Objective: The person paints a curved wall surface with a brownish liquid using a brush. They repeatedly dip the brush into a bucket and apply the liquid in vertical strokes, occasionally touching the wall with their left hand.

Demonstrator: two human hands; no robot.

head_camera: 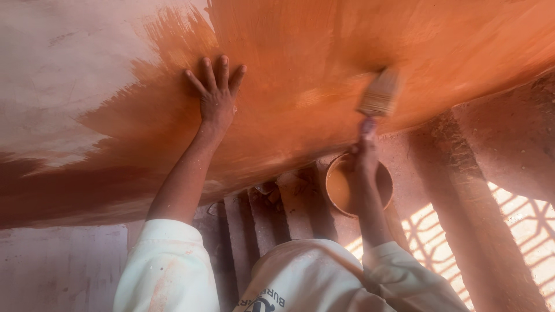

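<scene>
The flat, pale-bristled paintbrush [378, 95] sits at about two o'clock in the view, its bristles pressed against the curved plaster surface coated in wet orange-brown paint [324, 69]. The right hand [365, 144] is closed around the brush's dark handle just below the bristles, fingers wrapped tight, the arm rising from five o'clock. At eleven o'clock from the brush, well apart from it, the left hand [217, 95] lies flat on the painted surface with all fingers spread wide, holding nothing. Directly under the right wrist, near six o'clock of the brush, stands a round bucket of orange paint [344, 188] on reddish stepped masonry [260, 214]. Toward ten o'clock the surface is bare, pale unpainted plaster [69, 75], with feathered brush marks at the paint's edge. At four o'clock, latticed sunlight [520, 231] falls across the floor. Cream sleeves [167, 266] fill the bottom.
</scene>
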